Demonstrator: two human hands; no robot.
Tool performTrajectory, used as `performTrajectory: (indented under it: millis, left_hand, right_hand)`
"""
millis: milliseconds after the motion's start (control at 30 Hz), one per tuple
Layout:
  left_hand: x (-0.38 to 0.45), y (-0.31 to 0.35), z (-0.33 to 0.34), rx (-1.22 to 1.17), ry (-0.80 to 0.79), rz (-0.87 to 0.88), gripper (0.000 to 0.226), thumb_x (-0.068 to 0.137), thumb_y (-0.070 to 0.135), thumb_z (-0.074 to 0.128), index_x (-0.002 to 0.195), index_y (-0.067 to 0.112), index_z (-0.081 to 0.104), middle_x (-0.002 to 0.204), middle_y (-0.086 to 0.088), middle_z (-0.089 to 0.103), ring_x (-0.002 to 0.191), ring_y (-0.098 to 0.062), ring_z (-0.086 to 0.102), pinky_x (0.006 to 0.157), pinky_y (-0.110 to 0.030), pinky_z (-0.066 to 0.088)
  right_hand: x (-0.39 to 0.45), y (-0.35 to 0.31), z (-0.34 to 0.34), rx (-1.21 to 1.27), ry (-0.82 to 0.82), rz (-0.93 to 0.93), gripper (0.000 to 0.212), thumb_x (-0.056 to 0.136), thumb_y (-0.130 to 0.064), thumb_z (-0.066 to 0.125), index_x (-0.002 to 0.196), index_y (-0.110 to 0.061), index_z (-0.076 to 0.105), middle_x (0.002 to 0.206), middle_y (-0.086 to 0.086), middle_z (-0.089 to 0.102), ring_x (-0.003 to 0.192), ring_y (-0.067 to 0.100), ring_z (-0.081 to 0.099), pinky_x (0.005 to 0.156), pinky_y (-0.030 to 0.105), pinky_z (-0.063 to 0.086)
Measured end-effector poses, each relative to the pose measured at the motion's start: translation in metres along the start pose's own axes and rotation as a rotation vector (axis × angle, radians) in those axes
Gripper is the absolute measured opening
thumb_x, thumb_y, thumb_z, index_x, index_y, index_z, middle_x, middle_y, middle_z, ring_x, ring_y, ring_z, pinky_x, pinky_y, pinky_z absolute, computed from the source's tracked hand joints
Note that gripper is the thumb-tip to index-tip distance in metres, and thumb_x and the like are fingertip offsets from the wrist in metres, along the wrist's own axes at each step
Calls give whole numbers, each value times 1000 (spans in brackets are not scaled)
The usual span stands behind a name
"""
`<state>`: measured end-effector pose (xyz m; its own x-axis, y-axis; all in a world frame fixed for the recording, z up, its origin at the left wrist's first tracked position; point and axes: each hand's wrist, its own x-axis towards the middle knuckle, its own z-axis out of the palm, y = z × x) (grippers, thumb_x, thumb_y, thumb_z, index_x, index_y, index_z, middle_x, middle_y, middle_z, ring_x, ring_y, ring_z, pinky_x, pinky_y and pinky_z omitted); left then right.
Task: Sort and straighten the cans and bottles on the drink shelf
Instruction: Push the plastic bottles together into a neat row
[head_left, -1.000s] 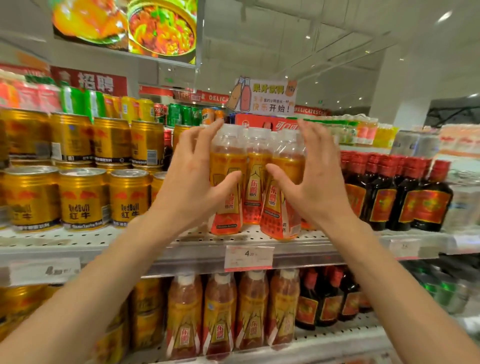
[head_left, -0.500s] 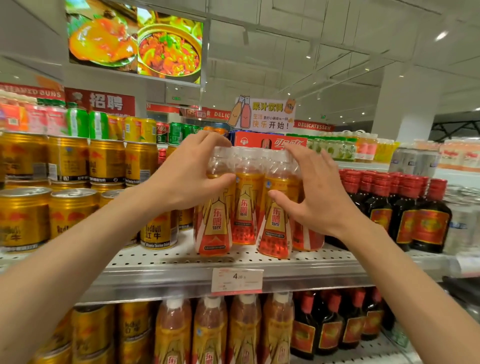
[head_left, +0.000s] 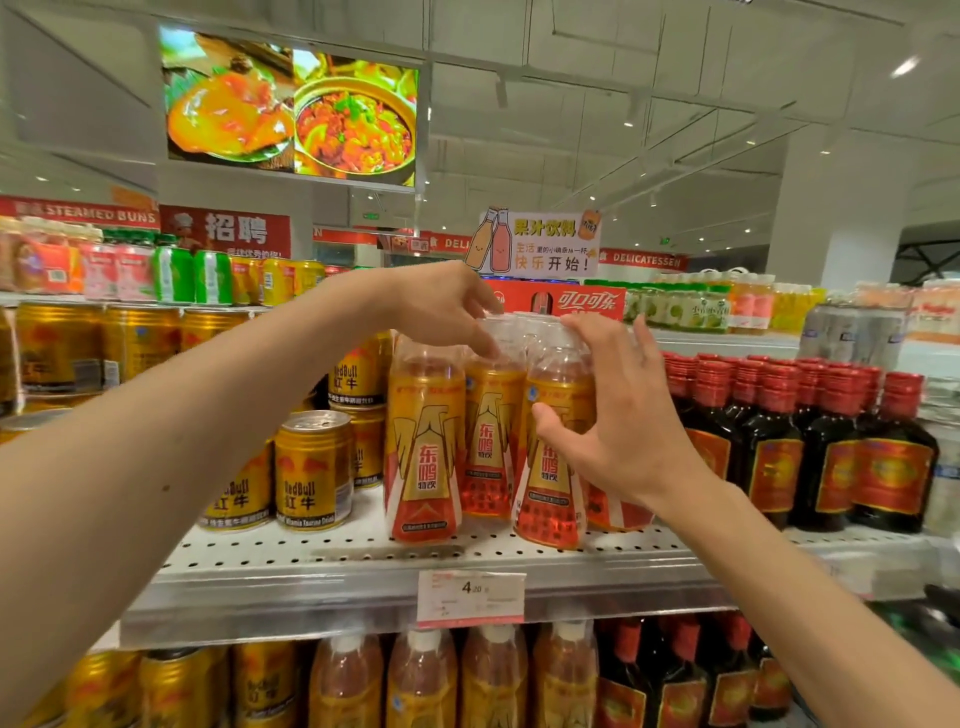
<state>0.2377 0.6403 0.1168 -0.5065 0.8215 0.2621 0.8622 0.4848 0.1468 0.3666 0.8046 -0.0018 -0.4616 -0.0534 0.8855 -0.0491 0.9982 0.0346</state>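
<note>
Since a moment ago our left hand (head_left: 441, 306) has climbed to pinch the caps while our right hand (head_left: 618, 441) loosely cups the front orange bottles (head_left: 550, 457) on the shelf (head_left: 363, 566), whose rows remain staggered.

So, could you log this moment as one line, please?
left hand: on bottle tops | right hand: on front orange bottle | shelf

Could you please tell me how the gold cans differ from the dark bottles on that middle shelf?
The gold cans are short, metallic, pull-tab topped, and left of the orange bottles; the dark bottles are taller, glassy-looking, red-capped, and right of them. Neither group is touched by a hand. Both stand upright.
</note>
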Motion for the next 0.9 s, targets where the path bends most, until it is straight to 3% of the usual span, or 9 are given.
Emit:
performTrajectory:
  millis: [67, 233, 400, 500, 567, 767, 900]
  left_hand:
    - [3, 4, -3, 24, -47, -19, 69, 90, 38, 71, 151, 23, 43, 151, -1, 50, 135, -22, 49, 111, -38, 36]
    - [14, 8, -11, -4, -62, -59, 60, 84, 36, 78, 140, 25, 57, 144, -2, 54, 132, -25, 50, 103, -38, 40]
    - [32, 5, -9, -44, -65, -79, 57, 82, 32, 81, 135, 21, 61, 125, -5, 67, 110, -21, 64, 87, -31, 45]
    - [42, 3, -9, -64, -69, -102, 54, 83, 29, 80, 132, 15, 63, 104, 2, 68, 90, -12, 66, 82, -29, 47]
    - [45, 1, -8, -85, -63, -102, 53, 82, 32, 81, 129, 14, 65, 104, 5, 66, 86, -9, 65, 75, -23, 46]
    - [31, -5, -3, -112, 46, -79, 56, 82, 36, 80, 131, 13, 64, 132, -3, 64, 120, -22, 60, 101, -35, 47]
    - [-9, -7, 4, -212, 323, 32, 47, 92, 41, 68, 133, 16, 62, 132, -1, 64, 118, -15, 59, 102, -35, 47]
  right_hand:
    - [0, 0, 0, -7, 3, 2, 76, 83, -47, 61, 146, -14, 35, 141, 2, 47, 135, 18, 43, 125, 53, 10]
    - [0, 0, 0, -9, 10, -8, 75, 83, -47, 61, 145, -15, 36, 140, 2, 49, 133, 18, 46, 125, 54, 10]
    - [0, -1, 0, -12, 18, -3, 75, 83, -48, 59, 146, -13, 38, 143, 2, 48, 136, 18, 44, 125, 54, 11]
    - [-1, -1, 0, -3, 20, 0, 75, 83, -49, 58, 146, -14, 38, 144, 2, 48, 138, 19, 43, 125, 54, 11]
    - [-1, -1, -1, -5, 22, -5, 74, 84, -48, 59, 146, -14, 38, 144, 2, 48, 138, 19, 43, 124, 54, 12]
    - [-3, -1, 1, 0, 23, 1, 74, 84, -48, 59, 146, -14, 38, 143, 3, 49, 137, 20, 44, 125, 52, 11]
    - [-3, 0, 2, 6, 23, 9, 73, 84, -46, 61, 145, -13, 39, 144, 2, 48, 138, 19, 43, 126, 51, 9]
